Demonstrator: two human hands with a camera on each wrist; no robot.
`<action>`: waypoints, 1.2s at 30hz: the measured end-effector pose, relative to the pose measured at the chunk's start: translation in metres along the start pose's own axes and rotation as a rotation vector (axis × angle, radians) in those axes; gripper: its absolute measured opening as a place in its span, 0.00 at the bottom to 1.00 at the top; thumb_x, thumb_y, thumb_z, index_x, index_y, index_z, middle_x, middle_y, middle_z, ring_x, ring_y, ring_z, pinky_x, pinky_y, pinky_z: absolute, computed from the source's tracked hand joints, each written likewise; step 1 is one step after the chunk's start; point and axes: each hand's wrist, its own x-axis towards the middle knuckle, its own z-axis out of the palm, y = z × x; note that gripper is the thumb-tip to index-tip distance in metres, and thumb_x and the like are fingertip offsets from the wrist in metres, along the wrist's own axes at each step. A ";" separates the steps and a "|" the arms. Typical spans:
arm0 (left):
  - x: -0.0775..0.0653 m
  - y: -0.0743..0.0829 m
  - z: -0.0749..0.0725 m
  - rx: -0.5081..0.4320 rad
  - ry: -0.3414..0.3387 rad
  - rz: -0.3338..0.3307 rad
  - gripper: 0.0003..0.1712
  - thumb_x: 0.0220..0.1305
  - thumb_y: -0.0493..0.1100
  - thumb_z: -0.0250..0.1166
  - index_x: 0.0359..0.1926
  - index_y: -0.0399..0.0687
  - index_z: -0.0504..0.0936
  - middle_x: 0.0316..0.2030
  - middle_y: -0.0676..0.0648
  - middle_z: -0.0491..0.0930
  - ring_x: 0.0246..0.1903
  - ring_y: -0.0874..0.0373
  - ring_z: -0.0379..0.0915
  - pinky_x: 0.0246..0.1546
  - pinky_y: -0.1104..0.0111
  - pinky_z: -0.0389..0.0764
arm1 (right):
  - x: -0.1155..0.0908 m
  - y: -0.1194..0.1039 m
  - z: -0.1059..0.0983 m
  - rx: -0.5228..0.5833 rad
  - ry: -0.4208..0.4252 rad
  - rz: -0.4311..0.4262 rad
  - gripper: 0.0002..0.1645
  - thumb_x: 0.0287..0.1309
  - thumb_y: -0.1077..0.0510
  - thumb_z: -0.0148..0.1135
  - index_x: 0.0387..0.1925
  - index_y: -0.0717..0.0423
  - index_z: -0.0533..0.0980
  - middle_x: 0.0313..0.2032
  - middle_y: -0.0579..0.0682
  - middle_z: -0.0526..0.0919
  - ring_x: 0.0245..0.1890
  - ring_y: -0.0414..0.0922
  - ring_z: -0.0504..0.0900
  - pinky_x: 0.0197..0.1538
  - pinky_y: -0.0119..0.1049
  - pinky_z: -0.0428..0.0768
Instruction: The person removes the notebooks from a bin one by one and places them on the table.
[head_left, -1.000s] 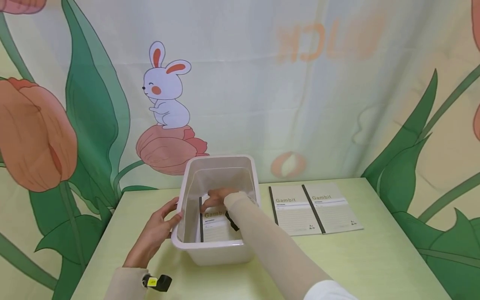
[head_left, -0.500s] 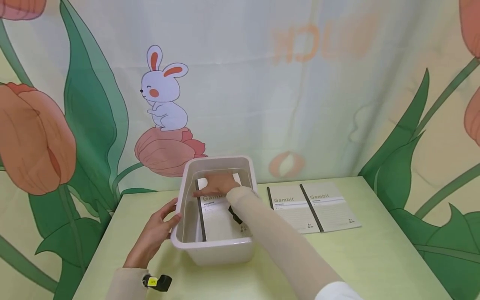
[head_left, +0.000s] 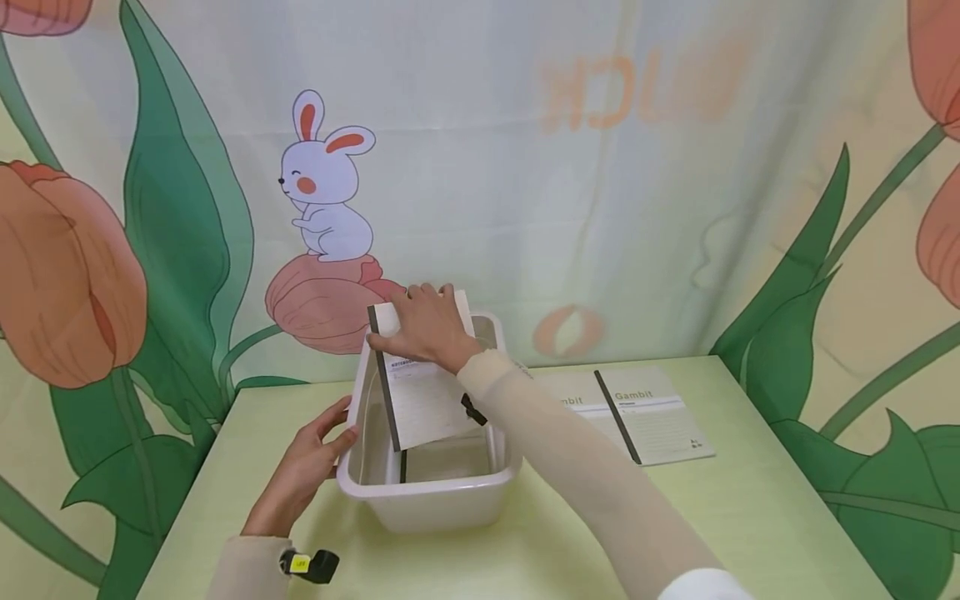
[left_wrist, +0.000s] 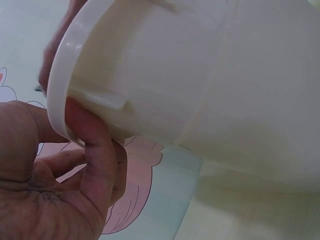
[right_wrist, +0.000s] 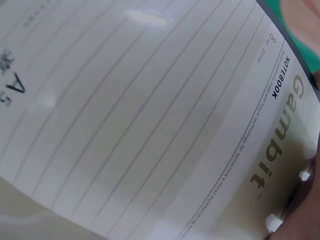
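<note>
A: Quick, big things first. What's round you?
B: Printed backdrop [head_left: 465, 183] ahead of you, pale green table [head_left: 570, 542] below it, pale bin [head_left: 438, 510] standing on that. Your right sleeve [head_left: 562, 450] crosses the bin's near-right side.

A: Notebooks?
B: Two lie flat on your table, right of the bin: an uncovered notebook [head_left: 660, 421] and, just beside it, a half-hidden notebook [head_left: 585, 396] partly behind your sleeve. The held notebook [head_left: 431, 408] is tilted over the bin's opening, top end above the far rim. Under it, in the bin, I see what looks like a bottom notebook [head_left: 450, 460], mostly covered.

A: Your hands?
B: Right hand [head_left: 427, 325] grips the held notebook near its top: thumb at the dark spine, fingers at the upper edge. Left hand [head_left: 311, 458] pinches the bin's rim on your left side. Smallest: the black wrist device [head_left: 322, 567] on your left.

A: So how far along are you?
B: Midway, I'd judge. Two are set down on the table, one's in your grip and not set down anywhere, at least one sits in the bin. Can't tell how many lie beneath that; your right arm and the held notebook block the view.
</note>
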 end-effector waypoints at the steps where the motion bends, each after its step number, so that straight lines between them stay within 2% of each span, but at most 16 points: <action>1: 0.000 0.000 0.000 -0.002 -0.001 -0.001 0.37 0.75 0.46 0.54 0.78 0.57 0.49 0.74 0.39 0.54 0.68 0.37 0.59 0.57 0.46 0.77 | 0.001 0.000 -0.007 -0.006 0.028 -0.011 0.40 0.51 0.19 0.47 0.50 0.43 0.71 0.41 0.44 0.80 0.43 0.44 0.76 0.49 0.47 0.68; 4: 0.000 0.000 0.000 -0.003 -0.003 0.003 0.37 0.75 0.46 0.54 0.78 0.57 0.49 0.74 0.39 0.55 0.69 0.38 0.59 0.57 0.47 0.77 | 0.001 -0.001 -0.028 -0.030 0.118 -0.038 0.40 0.49 0.18 0.46 0.49 0.42 0.71 0.38 0.42 0.77 0.41 0.43 0.74 0.47 0.46 0.67; 7: 0.000 0.000 -0.001 0.001 -0.006 0.005 0.37 0.74 0.46 0.54 0.78 0.58 0.49 0.74 0.39 0.55 0.69 0.38 0.59 0.57 0.47 0.77 | 0.000 0.000 -0.048 -0.050 0.207 -0.060 0.38 0.49 0.19 0.45 0.44 0.42 0.71 0.34 0.42 0.75 0.38 0.42 0.73 0.45 0.44 0.67; 14: -0.002 0.000 -0.002 -0.007 -0.009 0.026 0.36 0.74 0.46 0.54 0.78 0.58 0.50 0.74 0.39 0.55 0.67 0.38 0.60 0.58 0.46 0.77 | -0.007 0.007 -0.094 -0.030 0.318 -0.075 0.36 0.50 0.21 0.46 0.41 0.45 0.71 0.33 0.42 0.73 0.37 0.42 0.71 0.46 0.44 0.65; 22: -0.001 -0.001 0.001 -0.020 -0.010 0.024 0.36 0.75 0.47 0.54 0.78 0.59 0.50 0.74 0.41 0.55 0.68 0.39 0.60 0.58 0.47 0.77 | -0.036 0.038 -0.135 0.055 0.519 -0.123 0.35 0.47 0.24 0.53 0.39 0.49 0.70 0.31 0.45 0.71 0.36 0.44 0.69 0.50 0.47 0.64; 25: -0.001 -0.003 0.000 -0.021 -0.009 0.035 0.37 0.75 0.46 0.54 0.78 0.58 0.49 0.74 0.41 0.55 0.68 0.39 0.61 0.56 0.50 0.79 | -0.052 0.057 -0.142 0.077 0.562 -0.120 0.36 0.48 0.25 0.53 0.39 0.51 0.71 0.32 0.47 0.73 0.38 0.47 0.70 0.51 0.49 0.64; 30: -0.001 -0.004 0.000 -0.037 -0.009 0.062 0.36 0.74 0.45 0.54 0.78 0.57 0.51 0.73 0.40 0.57 0.66 0.40 0.64 0.52 0.54 0.82 | -0.086 0.094 -0.142 0.081 0.582 -0.079 0.37 0.48 0.25 0.52 0.39 0.54 0.71 0.32 0.51 0.73 0.37 0.50 0.70 0.51 0.54 0.63; 33: 0.000 -0.005 -0.002 -0.045 -0.012 0.070 0.36 0.74 0.46 0.55 0.78 0.57 0.51 0.73 0.41 0.58 0.66 0.40 0.64 0.51 0.55 0.82 | -0.108 0.117 -0.134 0.056 0.562 -0.045 0.38 0.47 0.25 0.51 0.37 0.55 0.71 0.31 0.52 0.72 0.36 0.52 0.69 0.50 0.55 0.62; 36: 0.000 -0.007 -0.001 -0.044 -0.015 0.074 0.37 0.74 0.47 0.55 0.78 0.58 0.51 0.73 0.41 0.58 0.65 0.40 0.65 0.51 0.55 0.82 | -0.131 0.140 -0.116 0.021 0.499 -0.004 0.38 0.47 0.25 0.51 0.36 0.55 0.71 0.31 0.52 0.72 0.36 0.52 0.69 0.48 0.55 0.62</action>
